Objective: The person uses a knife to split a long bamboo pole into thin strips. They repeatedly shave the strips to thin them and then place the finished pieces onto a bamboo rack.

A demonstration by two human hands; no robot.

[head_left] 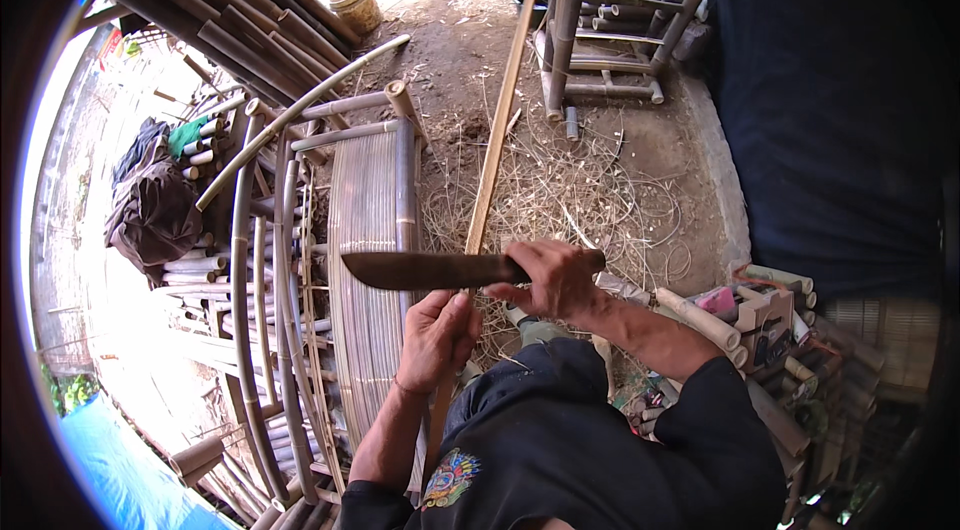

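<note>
My right hand [555, 280] is closed around the handle of a machete [415, 271], whose broad dark blade points left. Beneath the blade runs a long split bamboo strip [498, 130], reaching from my lap away toward the far part of the yard. My left hand [435, 335] is closed around the strip just on the near side of the blade. The blade crosses the strip; whether its edge touches or bites into it I cannot tell. My left fingers partly hide the strip there.
A slatted bamboo bench [365, 220] stands at my left. Thin shavings [570, 200] litter the ground ahead. A bamboo rack [610, 30] stands far right, a bucket [354, 6] far left. Cut bamboo pieces [700, 320] and a small box [765, 320] lie at my right.
</note>
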